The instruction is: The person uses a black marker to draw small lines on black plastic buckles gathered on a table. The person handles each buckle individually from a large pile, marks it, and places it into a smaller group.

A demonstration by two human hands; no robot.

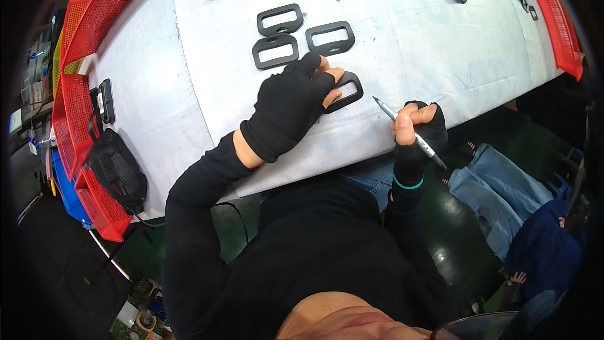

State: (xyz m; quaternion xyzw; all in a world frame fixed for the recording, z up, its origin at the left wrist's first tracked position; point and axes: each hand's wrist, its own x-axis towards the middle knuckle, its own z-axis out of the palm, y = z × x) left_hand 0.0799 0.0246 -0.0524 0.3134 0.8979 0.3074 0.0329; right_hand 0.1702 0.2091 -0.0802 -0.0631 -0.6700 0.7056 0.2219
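"Since I have only the head view to work from, where does the black frame (345,103) lie?"

"On the white table (440,44), close to its near edge, under the fingertips of the left hand (290,104). Long axis slants: lower left to upper right."

"State of that grip?"

"Mostly closed. Thumb at the near side of the frame's left end, fingers bent over toward the far side. I read it as a steadying hold; how hard it presses, I can't tell. Right end of the frame is uncovered."

"And the right hand (420,127)?"

"Closed round a silver-grey pen (388,111), thumb on the barrel. Tip points up and left, toward the bare end of the frame. Not touching: a narrow strip of table between."

"So the relation I should watch?"

"Tip to frame. From the tip, the frame lies left and slightly farther off. Pen slants roughly across the frame's long axis. Left hand is the nearer one, already in contact; right hand sits off to the side."

"Neighbours?"

"A second frame (351,36) just beyond the left fingertips, apart from the held one."
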